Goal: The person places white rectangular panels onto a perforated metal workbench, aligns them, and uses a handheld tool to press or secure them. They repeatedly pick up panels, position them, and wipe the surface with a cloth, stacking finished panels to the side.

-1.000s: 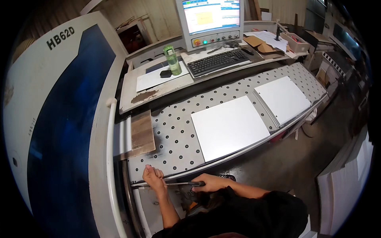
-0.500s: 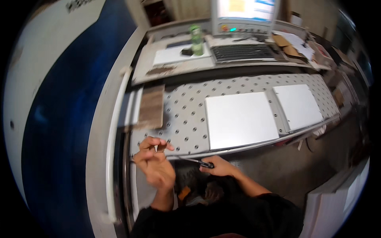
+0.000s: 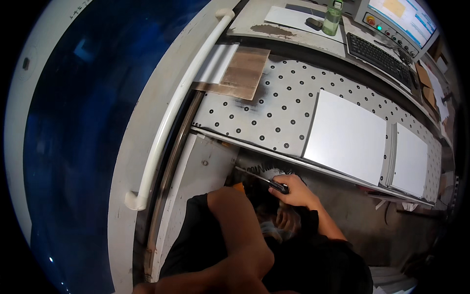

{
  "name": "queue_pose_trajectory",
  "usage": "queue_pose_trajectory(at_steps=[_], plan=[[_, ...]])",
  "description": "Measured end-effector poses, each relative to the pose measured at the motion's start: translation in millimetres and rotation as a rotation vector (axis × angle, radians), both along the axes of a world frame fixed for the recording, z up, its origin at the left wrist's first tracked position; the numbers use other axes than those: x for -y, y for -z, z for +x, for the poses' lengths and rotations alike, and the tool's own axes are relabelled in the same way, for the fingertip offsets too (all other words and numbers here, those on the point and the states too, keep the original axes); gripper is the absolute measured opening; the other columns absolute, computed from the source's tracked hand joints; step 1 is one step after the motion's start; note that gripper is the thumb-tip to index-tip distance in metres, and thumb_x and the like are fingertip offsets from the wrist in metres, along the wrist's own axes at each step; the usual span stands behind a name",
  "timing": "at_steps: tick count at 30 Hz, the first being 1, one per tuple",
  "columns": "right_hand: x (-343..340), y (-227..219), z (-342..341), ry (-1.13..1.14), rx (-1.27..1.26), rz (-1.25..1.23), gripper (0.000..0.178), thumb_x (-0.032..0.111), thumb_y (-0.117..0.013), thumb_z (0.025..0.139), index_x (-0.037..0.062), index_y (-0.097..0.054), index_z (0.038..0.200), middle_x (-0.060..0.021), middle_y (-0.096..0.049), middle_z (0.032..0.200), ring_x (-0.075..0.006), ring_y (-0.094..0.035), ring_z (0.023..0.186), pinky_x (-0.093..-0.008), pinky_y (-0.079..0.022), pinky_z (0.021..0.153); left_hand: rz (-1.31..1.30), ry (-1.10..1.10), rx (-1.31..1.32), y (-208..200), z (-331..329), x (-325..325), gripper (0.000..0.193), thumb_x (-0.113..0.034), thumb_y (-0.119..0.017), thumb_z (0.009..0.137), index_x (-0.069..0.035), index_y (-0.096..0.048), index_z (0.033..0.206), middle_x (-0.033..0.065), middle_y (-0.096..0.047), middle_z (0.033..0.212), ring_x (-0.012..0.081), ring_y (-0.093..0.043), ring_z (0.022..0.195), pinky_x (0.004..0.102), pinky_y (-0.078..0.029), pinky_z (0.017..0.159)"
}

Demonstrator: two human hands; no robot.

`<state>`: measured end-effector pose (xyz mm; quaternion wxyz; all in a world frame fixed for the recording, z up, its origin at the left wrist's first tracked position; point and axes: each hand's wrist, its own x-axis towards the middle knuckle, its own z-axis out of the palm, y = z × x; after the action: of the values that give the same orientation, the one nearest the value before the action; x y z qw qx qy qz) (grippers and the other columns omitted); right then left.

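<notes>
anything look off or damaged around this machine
Yes. The desk has a ragged brown patch near its front edge, left of the bottle, as if its pale surface wore away. A dark smudge also marks the dotted table beside the brown board, standing out against its light grey top.

I see a pale grey counter patterned with black-ringed dots, plain white panels along its near edge, a brown board at its left, and a black-handled tool.
</notes>
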<state>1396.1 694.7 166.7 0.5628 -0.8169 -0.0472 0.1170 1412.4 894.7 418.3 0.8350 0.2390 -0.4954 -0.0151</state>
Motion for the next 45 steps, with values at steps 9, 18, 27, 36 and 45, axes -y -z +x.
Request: queue_pose_trajectory(at_steps=[9,18,27,36,45], plan=[[1,6,4,-0.028,0.073,-0.037,0.019,0.02,-0.071,0.09,0.0027,-0.065,0.093,-0.0166,-0.062,0.078,-0.0364,-0.062,0.074,-0.043,-0.047,0.066,-0.067,0.065,-0.075,14,-7,5,0.035,-0.019,-0.051,0.104,-0.023,-0.05,0.139,-0.0004,-0.048,0.147,0.0136,-0.039,0.139,0.0455,-0.06,0.084],[1,5,8,0.039,0.189,-0.024,0.021,0.019,-0.073,0.089,0.0008,-0.062,0.088,-0.0166,-0.061,0.078,-0.039,-0.061,0.08,-0.0455,-0.048,0.073,0.132,0.55,-0.661,-27,36,10,0.031,-0.032,-0.046,0.105,-0.021,-0.052,0.133,0.0063,-0.049,0.141,0.0184,-0.047,0.128,0.0496,-0.058,0.085],[-1,6,6,0.039,0.164,-0.007,0.018,0.016,-0.073,0.087,0.001,-0.063,0.088,-0.0165,-0.061,0.076,-0.0385,-0.061,0.075,-0.0441,-0.048,0.069,0.093,0.489,-0.669,-34,16,16,0.029,-0.016,-0.06,0.102,-0.026,-0.061,0.129,-0.001,-0.058,0.13,0.0131,-0.047,0.122,0.0472,-0.059,0.071],[5,17,0,0.086,0.193,-0.077,0.022,0.019,-0.073,0.089,0.001,-0.061,0.085,-0.0153,-0.058,0.075,-0.0361,-0.058,0.069,-0.0425,-0.046,0.062,-0.071,0.213,-0.229,12,26,34,0.026,-0.014,-0.056,0.104,-0.021,-0.061,0.128,-0.007,-0.054,0.137,0.0186,-0.055,0.109,0.0439,-0.055,0.062],[-1,9,2,0.101,0.123,-0.053,0.02,0.016,-0.073,0.087,-0.0012,-0.062,0.083,-0.0185,-0.057,0.076,-0.0367,-0.055,0.067,-0.0406,-0.045,0.063,-0.655,0.247,-0.357,16,-3,62,0.047,-0.046,-0.052,0.103,-0.017,-0.052,0.14,0.0092,-0.052,0.133,0.0199,-0.056,0.11,0.0345,-0.055,0.077]])
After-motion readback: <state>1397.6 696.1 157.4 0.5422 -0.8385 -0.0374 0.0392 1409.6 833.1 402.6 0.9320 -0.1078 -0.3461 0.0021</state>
